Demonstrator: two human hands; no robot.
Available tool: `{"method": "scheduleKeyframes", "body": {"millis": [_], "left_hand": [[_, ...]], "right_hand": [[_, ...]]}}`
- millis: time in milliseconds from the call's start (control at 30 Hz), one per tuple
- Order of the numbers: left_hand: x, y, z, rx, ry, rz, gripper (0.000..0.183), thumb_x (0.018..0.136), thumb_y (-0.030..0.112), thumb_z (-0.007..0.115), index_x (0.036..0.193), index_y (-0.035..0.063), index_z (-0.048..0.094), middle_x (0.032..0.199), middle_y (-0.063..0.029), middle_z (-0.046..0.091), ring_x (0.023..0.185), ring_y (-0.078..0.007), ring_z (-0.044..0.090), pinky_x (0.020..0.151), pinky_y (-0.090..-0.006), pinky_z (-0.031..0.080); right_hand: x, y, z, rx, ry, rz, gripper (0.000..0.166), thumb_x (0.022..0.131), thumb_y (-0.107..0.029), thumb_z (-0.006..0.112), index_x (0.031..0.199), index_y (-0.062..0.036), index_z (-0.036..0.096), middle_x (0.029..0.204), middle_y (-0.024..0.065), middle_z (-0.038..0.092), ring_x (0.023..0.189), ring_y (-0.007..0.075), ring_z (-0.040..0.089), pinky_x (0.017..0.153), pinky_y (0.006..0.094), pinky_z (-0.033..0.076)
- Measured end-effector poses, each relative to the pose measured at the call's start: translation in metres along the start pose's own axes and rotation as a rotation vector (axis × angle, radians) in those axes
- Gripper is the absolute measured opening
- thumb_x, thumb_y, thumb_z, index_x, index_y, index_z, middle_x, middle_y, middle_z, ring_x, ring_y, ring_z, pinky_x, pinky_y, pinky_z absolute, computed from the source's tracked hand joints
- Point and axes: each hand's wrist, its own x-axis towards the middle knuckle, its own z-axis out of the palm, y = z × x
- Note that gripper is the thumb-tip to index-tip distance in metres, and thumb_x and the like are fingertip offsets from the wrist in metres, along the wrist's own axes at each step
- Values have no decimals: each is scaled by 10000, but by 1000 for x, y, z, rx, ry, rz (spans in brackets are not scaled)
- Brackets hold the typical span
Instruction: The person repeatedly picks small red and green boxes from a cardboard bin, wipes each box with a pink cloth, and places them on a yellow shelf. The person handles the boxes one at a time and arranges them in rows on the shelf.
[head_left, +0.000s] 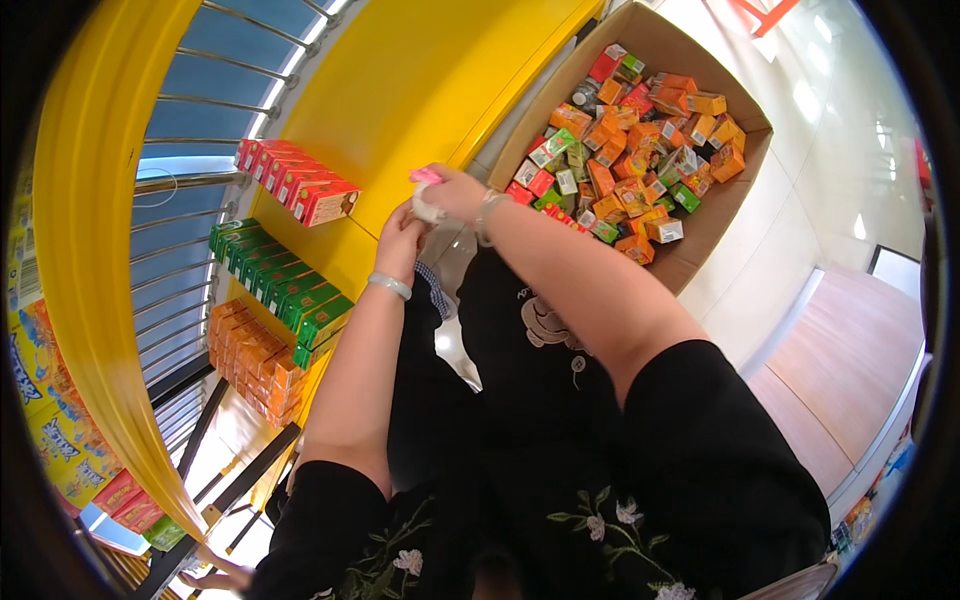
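Note:
My right hand (457, 201) grips a small white and pink item (429, 196), perhaps a cloth or tissue; its exact kind is unclear. Just below and left of it, my left hand (400, 238) has its fingers bent close to the same item. Whether those fingers hold it is hidden. Both hands are over the front edge of a yellow shelf (420, 75). Left of them on this shelf stand rows of red drink cartons (300, 184), green cartons (277, 277) and orange cartons (255, 352).
A large open cardboard box (709, 247) on the tiled floor (780, 202) holds many jumbled small cartons. Metal rails (202, 97) back the shelf. Another yellow shelf (82, 187) rises at left with packaged goods (52, 420). Another person's hand (217, 574) shows at the lower left.

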Motion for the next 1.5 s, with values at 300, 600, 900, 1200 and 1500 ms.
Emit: {"method": "scheduleKeyframes", "body": {"millis": [300, 600, 900, 1200, 1500], "left_hand": [[31, -17, 97, 483, -420, 157, 391, 837, 123, 501, 1205, 13, 428, 1110, -113, 525, 914, -153, 551, 747, -232, 430], [42, -20, 201, 698, -405, 65, 401, 810, 210, 512, 1169, 35, 473, 1045, -144, 557, 901, -200, 546, 808, -285, 413], [74, -86, 211, 1116, -381, -34, 360, 810, 222, 459, 1137, 76, 495, 1096, -174, 541, 994, -307, 526, 868, -360, 402], [88, -94, 208, 1340, -498, 6, 293, 835, 184, 453, 1095, 67, 521, 977, -187, 580, 929, -319, 546, 810, -365, 426], [92, -100, 205, 1352, -603, 4, 269, 840, 195, 432, 1043, 48, 528, 987, -203, 568, 923, -343, 535, 805, -388, 424]], "right_hand": [[-86, 11, -140, 106, 143, 102, 405, 711, -34, 549, 1113, -35, 502, 954, 66, 573, 834, 142, 548, 703, 268, 449], [-113, 85, -204, -28, 383, 292, 298, 734, -74, 537, 1029, -38, 556, 875, 64, 593, 772, 141, 555, 667, 273, 448], [-111, 168, -245, -465, 490, 629, 521, 743, -403, 587, 1062, 8, 560, 1059, 195, 566, 969, 300, 556, 811, 362, 431], [-93, 210, -235, -678, 535, 613, 380, 766, -248, 533, 1096, -61, 513, 962, 204, 589, 921, 334, 561, 787, 368, 446], [-65, 236, -231, -872, 352, 723, 466, 829, -252, 494, 1243, -90, 354, 1336, 92, 330, 1175, 289, 400, 900, 397, 407]]}}
